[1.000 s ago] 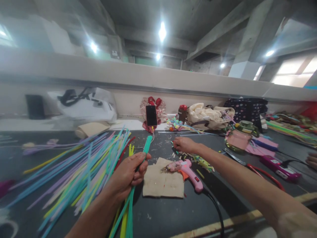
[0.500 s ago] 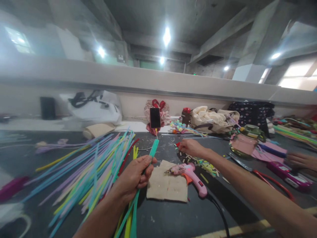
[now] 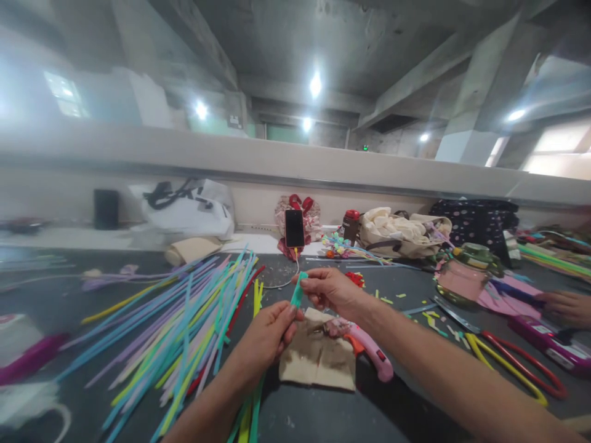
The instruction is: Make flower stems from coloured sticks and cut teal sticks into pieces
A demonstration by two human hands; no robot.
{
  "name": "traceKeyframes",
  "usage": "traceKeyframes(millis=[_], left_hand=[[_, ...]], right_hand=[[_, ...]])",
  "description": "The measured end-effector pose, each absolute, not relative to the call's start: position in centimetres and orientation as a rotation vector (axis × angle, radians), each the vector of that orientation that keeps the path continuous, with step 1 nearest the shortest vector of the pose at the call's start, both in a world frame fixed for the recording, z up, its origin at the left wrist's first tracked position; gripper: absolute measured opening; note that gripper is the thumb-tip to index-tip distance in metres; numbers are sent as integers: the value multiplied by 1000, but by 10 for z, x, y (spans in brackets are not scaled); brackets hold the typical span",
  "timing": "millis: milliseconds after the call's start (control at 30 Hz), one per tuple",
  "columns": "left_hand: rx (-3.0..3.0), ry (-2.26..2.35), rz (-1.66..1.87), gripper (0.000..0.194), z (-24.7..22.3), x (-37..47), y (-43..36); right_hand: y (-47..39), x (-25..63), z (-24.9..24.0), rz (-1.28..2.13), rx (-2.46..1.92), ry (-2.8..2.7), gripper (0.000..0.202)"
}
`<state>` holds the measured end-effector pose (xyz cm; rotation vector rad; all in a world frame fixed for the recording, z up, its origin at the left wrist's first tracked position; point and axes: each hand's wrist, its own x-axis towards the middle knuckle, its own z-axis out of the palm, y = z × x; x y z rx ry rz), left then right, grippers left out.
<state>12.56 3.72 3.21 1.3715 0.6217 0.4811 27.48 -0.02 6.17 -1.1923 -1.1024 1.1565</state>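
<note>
Far left: magenta item (image 3: 34, 360) at frame edge, blurred. Left to center-left: big loose pile of pastel strips (image 3: 184, 332) fanned out on dark surface (image 3: 314, 415). Yellow strips (image 3: 257, 295) just right of the pile.

Center: left hand (image 3: 272, 326) closed round teal strips (image 3: 298, 298), pinching them near the top, lower ends hanging toward bottom of frame. Right hand (image 3: 332, 289) pinches the top end between thumb and fingers. Change: right hand was off to the right by the small cut bits, now up at the strip tips, so both hands are on one bundle. Exact count of strips, can't tell.

Behind: phone (image 3: 294, 228) upright, cable plugged in. Below hands: beige cloth (image 3: 298, 366), pink glue gun (image 3: 369, 351) with nozzle over it, partly hidden by right hand. Red cluster (image 3: 354, 279) just beyond right forearm.

Right: small cut bits (image 3: 431, 320), scissors with red handles (image 3: 530, 363), yellow handles (image 3: 503, 372) beside them, jar (image 3: 462, 280). Right edge: another person's hand (image 3: 567, 307).
</note>
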Motion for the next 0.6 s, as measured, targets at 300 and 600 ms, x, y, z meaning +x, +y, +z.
traceKeyframes(millis=[300,600], left_hand=[[1245,574,427,27,34,125,34],[972,401,237,24,38,118,39]], right_hand=[[6,274,59,1115,-1201,-988,19],[10,275,51,1231,-1227,-956,14]])
